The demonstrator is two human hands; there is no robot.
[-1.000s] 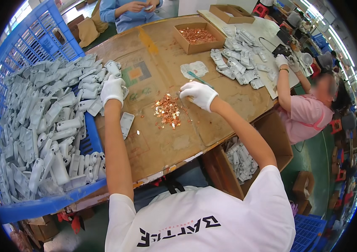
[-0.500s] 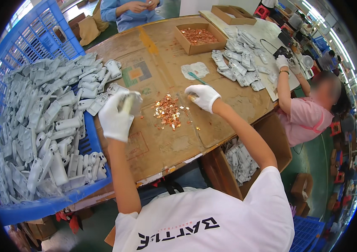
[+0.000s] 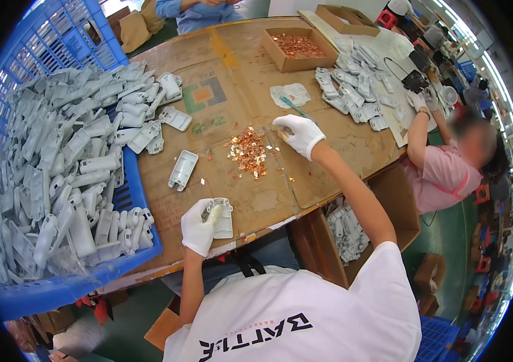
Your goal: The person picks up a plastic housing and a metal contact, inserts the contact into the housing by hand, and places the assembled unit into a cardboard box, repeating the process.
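Observation:
My left hand [image 3: 198, 228], in a white glove, is closed on a light grey plastic housing [image 3: 225, 219] near the table's front edge. The housing's hollow side faces up. A second hollow housing [image 3: 183, 170] lies alone on the table beyond that hand. In the middle is a loose pile of small copper-coloured metal pieces [image 3: 249, 154]. Just right of the pile, my gloved right hand [image 3: 302, 134] has its fingers curled together. Whatever its fingertips hold, if anything, is too small to make out. A thin teal tool [image 3: 294, 107] lies behind this hand.
A blue crate [image 3: 141, 205] heaped with grey housings [image 3: 57, 163] stands at the left. At the back are a cardboard box [image 3: 298, 63] of copper pieces and a group of housings [image 3: 353, 90]. A co-worker in pink [image 3: 443, 175] sits at the right, another person in blue [image 3: 199, 15] opposite.
My left hand has come from beside the crate toward the table's front edge, with a housing in it. One housing now shows on the table where that hand was. The right hand has barely shifted.

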